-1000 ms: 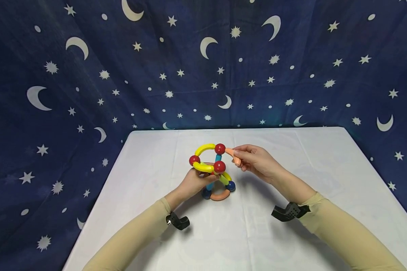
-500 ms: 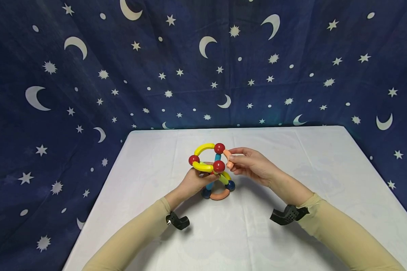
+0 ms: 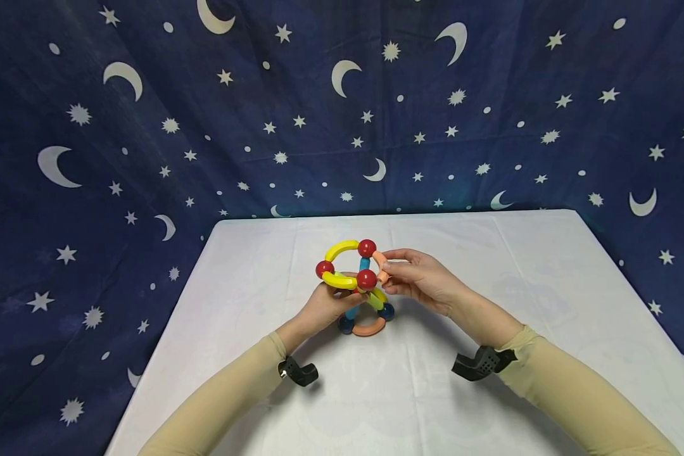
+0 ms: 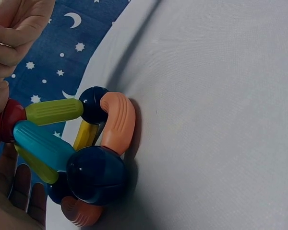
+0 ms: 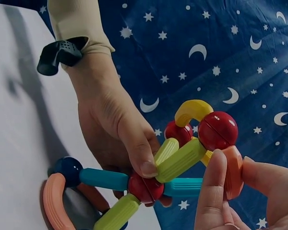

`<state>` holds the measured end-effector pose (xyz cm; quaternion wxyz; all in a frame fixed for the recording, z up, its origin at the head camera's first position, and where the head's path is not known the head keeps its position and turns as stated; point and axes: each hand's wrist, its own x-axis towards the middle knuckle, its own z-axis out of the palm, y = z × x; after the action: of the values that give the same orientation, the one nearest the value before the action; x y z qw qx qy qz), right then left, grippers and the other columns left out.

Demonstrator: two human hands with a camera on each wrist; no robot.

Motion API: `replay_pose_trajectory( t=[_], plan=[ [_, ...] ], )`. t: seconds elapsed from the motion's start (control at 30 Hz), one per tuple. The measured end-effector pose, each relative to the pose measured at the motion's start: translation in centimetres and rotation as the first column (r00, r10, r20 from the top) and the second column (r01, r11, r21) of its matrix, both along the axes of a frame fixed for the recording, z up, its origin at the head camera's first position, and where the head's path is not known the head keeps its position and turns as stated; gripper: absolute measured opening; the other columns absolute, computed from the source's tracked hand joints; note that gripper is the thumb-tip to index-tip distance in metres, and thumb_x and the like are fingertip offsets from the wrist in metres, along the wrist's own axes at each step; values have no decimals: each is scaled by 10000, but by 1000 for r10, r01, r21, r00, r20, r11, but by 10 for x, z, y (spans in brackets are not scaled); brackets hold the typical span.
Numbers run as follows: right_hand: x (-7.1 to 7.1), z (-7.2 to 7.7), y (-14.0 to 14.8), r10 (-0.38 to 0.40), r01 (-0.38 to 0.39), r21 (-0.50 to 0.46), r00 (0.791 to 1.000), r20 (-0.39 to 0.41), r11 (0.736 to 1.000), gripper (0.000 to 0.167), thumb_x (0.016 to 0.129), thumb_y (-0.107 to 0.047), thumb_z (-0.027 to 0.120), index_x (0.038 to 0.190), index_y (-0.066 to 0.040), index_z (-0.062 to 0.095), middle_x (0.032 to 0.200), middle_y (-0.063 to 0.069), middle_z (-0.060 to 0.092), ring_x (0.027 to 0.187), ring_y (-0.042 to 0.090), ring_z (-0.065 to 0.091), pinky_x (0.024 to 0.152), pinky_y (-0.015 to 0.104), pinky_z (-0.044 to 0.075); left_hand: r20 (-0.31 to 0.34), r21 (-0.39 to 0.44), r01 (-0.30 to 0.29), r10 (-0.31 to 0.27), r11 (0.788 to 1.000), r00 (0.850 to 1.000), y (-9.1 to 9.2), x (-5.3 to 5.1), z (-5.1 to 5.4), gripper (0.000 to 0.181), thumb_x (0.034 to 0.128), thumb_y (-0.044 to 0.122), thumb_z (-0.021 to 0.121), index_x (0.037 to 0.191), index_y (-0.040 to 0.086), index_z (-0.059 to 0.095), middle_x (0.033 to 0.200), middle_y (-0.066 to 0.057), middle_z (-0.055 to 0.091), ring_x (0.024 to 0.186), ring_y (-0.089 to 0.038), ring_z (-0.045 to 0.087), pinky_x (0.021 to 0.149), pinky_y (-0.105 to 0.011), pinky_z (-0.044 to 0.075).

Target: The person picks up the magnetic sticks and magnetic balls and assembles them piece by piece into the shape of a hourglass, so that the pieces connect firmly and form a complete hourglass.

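Observation:
A ball-and-stick toy structure stands on the table. My left hand (image 3: pixel 327 306) grips it at the middle red ball (image 5: pixel 146 188), thumb on top. Above is a ring of red balls (image 3: pixel 367 248) and yellow curved sticks (image 3: pixel 339 282). Below are dark blue balls (image 3: pixel 346 325) joined by orange curved sticks (image 4: pixel 119 120), with light green and teal sticks (image 4: pixel 43 143) between the levels. My right hand (image 3: pixel 427 278) pinches another orange curved stick (image 5: pixel 234 167) between thumb and fingers at the ring's right side. One end meets a red ball; whether both ends touch is unclear.
A white cloth covers the table (image 3: pixel 262 392). Behind it and at the sides hangs a dark blue curtain (image 3: pixel 234 95) with moons and stars. Each wrist wears a black camera mount (image 3: pixel 484 363).
My right hand has moved left, bringing the orange curved stick in against the ring and turning it to bridge toward the front red ball. My left hand keeps its grip on the structure.

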<state>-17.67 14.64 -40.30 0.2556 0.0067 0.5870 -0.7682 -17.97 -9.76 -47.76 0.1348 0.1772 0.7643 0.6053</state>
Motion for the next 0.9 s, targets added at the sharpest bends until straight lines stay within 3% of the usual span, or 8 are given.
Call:
replay_pose_trajectory(
  t=[0.17, 0.5, 0.9],
  plan=[
    [1, 0, -3, -32, 32, -2, 999, 17, 999, 619, 987, -165, 706, 1475, 25, 374, 967, 126, 705, 743, 171, 732, 733, 267, 584, 0, 0, 7, -7, 1000, 1000, 0, -1, -1, 414, 926, 261, 783, 1310, 179, 655, 1262, 47, 675, 1139, -175, 626, 1069, -447, 440],
    [2, -4, -10, -66, 67, -43, 997, 33, 997, 592, 1000, -173, 689, 1458, 33, 375, 906, 95, 696, 696, 135, 706, 699, 241, 580, -2, 13, 16, -16, 1000, 1000, 5, 13, 28, 379, 952, 108, 736, 1316, 65, 642, 1263, -48, 678, 1143, -241, 616, 1090, -525, 401],
    [6, -5, -17, -113, 114, -23, 992, 64, 993, 546, 1021, -265, 661, 1432, 16, 439, 948, 47, 642, 677, 102, 583, 619, 175, 511, -35, 37, 67, -66, 997, 997, 7, 12, 29, 368, 953, 77, 728, 1311, 44, 646, 1263, -69, 683, 1149, -253, 612, 1099, -586, 371]
  ],
)
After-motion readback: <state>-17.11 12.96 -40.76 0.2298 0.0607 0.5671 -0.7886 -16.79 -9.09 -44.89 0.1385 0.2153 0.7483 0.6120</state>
